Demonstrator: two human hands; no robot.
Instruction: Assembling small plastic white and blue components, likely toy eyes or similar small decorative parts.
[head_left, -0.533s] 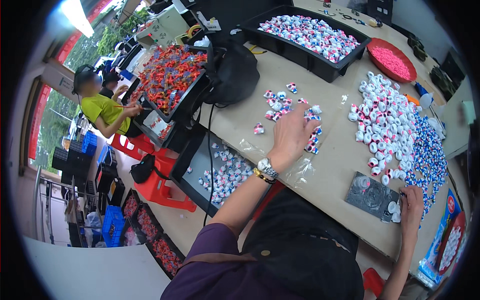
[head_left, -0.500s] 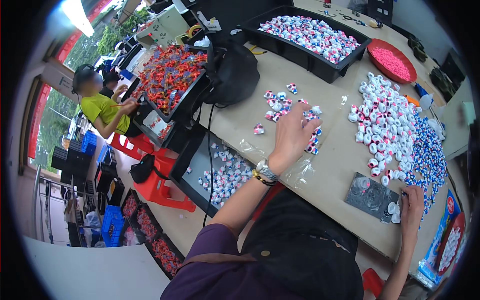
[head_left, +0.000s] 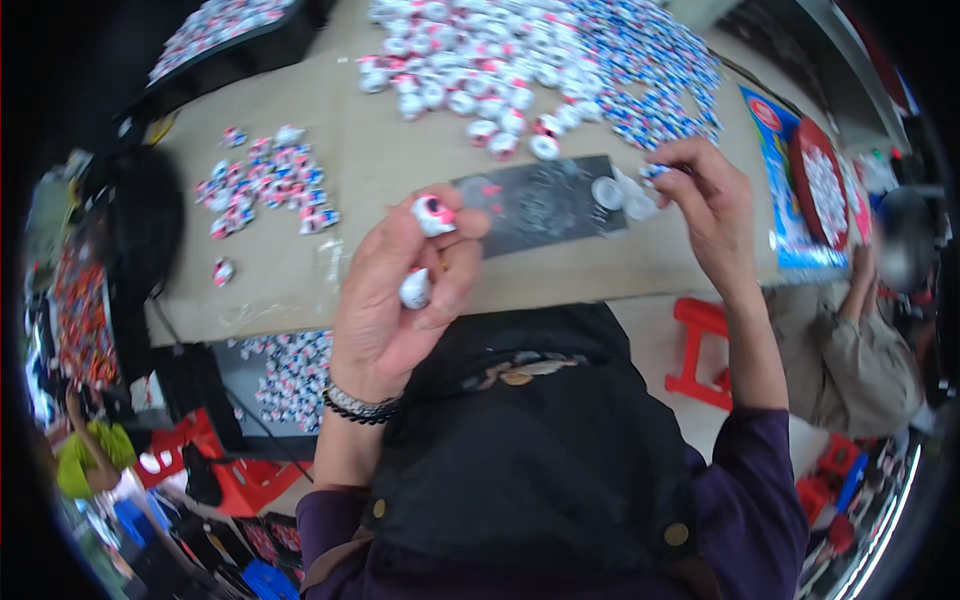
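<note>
My left hand point(head_left: 395, 290) is closed around two small white toy heads with pink and dark markings. One head point(head_left: 433, 216) sits at the fingertips, and the second head point(head_left: 415, 288) lies lower between the fingers and palm. Over the right end of a dark grey slab point(head_left: 545, 205), my right hand point(head_left: 715, 215) pinches a small blue-and-white piece point(head_left: 655, 172). Whitish smears cover the slab, a pink patch shows at its left, and small clear round caps point(head_left: 607, 193) rest at its right end.
White and pink hollow heads point(head_left: 460, 60) are heaped beyond the slab, beside a pile of blue-and-white pieces point(head_left: 650, 75). Joined pieces point(head_left: 265, 175) lie at left. A black tray point(head_left: 215, 65) stands far left. Another person point(head_left: 850, 350) sits at right, near a red bowl point(head_left: 820, 185).
The view has swung right. My left hand has left the group of joined pieces and now holds two heads near the slab. My right hand has lifted a small blue-and-white piece.
</note>
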